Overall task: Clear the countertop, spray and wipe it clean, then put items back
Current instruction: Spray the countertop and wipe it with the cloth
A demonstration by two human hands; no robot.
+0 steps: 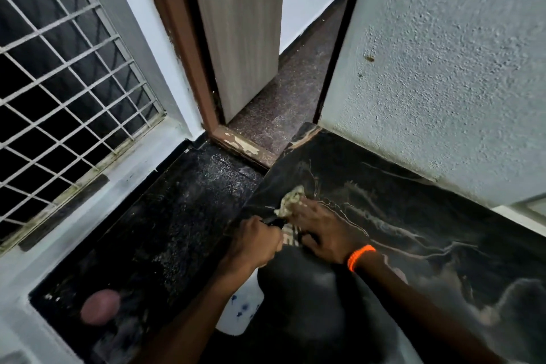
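Observation:
The black marble countertop [428, 233] with pale veins runs along the textured wall on the right. My right hand [322, 233], with an orange band on its wrist, presses a crumpled pale cloth [291, 199] onto the counter near its left edge. My left hand [254, 242] is closed around the black trigger head of a spray bottle [240, 309]. The bottle's white body with blue marks hangs below my fist, and its nozzle points toward the cloth. The two hands almost touch.
A dark speckled floor [177, 216] lies left of the counter, with a blurred pinkish round shape [100, 306] on it. A barred window [59, 83] fills the left wall. An open grey door [236, 32] in a brown frame leads to a passage ahead.

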